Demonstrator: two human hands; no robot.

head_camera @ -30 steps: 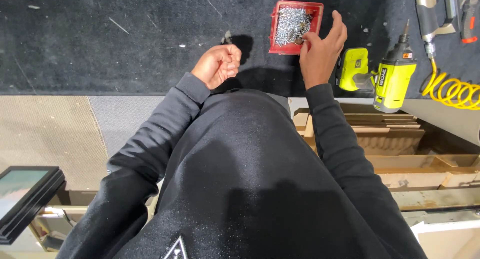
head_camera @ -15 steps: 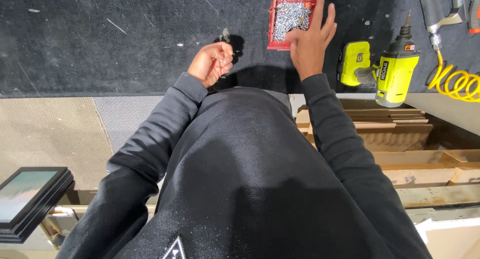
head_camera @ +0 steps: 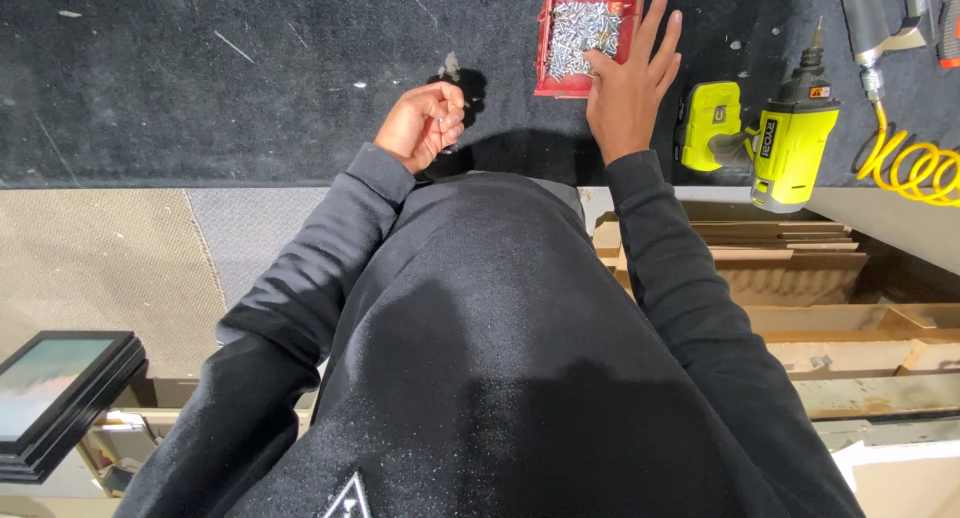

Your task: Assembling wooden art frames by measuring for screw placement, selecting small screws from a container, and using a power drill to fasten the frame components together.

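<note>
As I look down over my own dark sweatshirt, the counter in front of me is covered in black carpet flecked with pale scraps. A red tray heaped with small silver screws sits at the far edge, straight ahead of my right arm. Just right of it lies a yellow-green cordless driver with its bit pointing away from me, and a matching yellow-green battery pack lies between the driver and my right hand. Farther right, a coiled yellow air hose runs up to a metal air tool at the top corner. Below the counter edge on the right are stacked wooden boards; at lower left a stack of black picture frames leans in.

My right hand lies over the tray's near right corner, fingers long and loosely spread, the tips reaching along the tray's right rim and the thumb side touching the screws. Whether anything is pinched there, I cannot tell. Nothing stands between that hand and the tray.

My left hand rests well left of the tray on the carpet, curled into a loose fist with fingers pressed together; a glint of metal shows at the knuckles, probably screws held inside. A small grey scrap lies just beyond it.
</note>
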